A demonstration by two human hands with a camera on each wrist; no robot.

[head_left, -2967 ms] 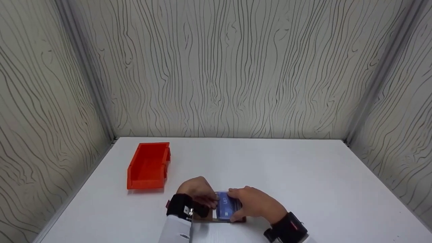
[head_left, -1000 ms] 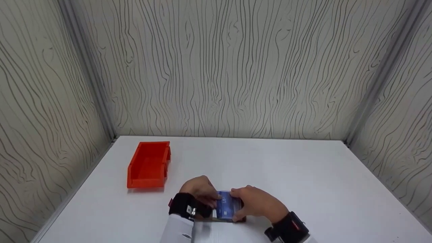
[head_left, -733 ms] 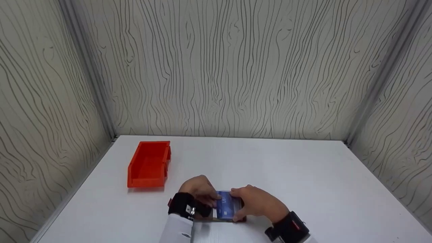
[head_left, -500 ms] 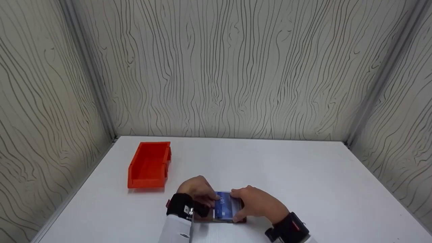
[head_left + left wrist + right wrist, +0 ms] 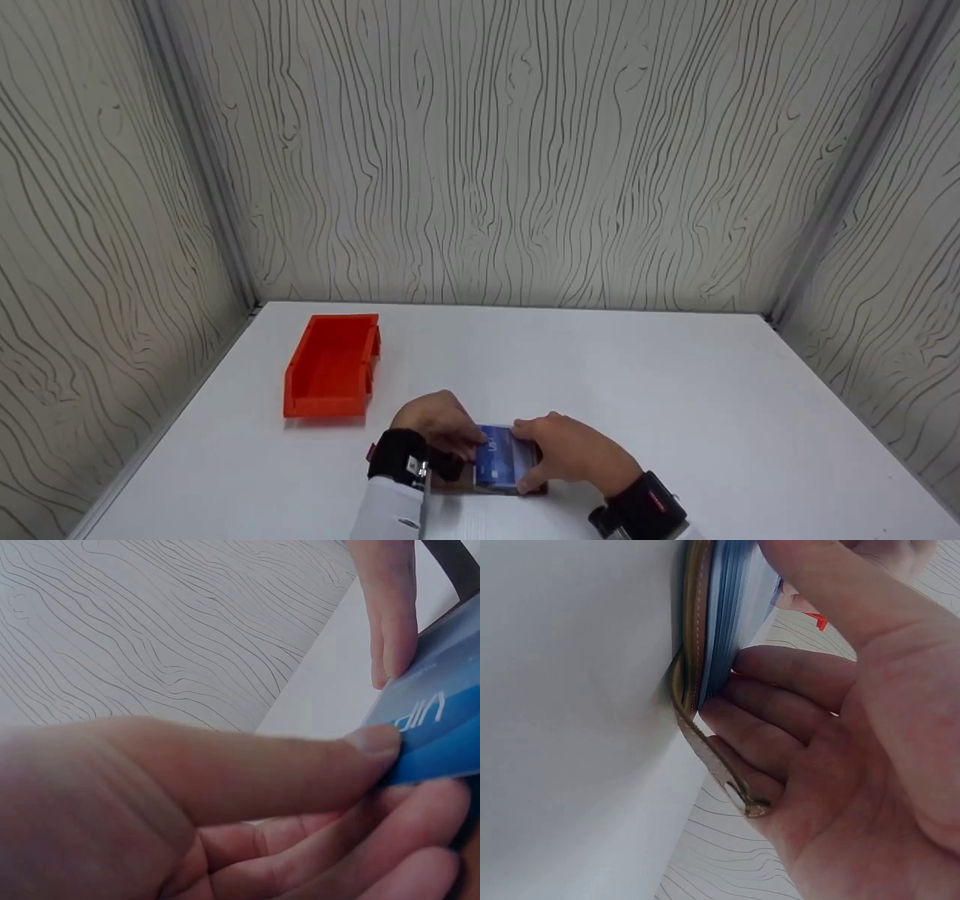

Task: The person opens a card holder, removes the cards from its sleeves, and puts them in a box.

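Grip, head view: card (image 5: 493,456) is pinched by left hand (image 5: 439,421); holder (image 5: 462,481) is clasped by right hand (image 5: 576,454) at near and far edges.
Card, head view: held over the holder, between the hands.
Bin (image 5: 326,407), head view: placed on the table's (image 5: 637,375) left side.
Card, left wrist view: clamped between thumb and fingers.
Strap (image 5: 711,754), right wrist view: extended from the holder toward the palm.

Soft light, soft focus

My head view is evenly lit, a faint shadow under the red bin (image 5: 326,407); up close, the left hand (image 5: 180,787) looks blurred, and grey shading dulls the tabletop (image 5: 577,727).
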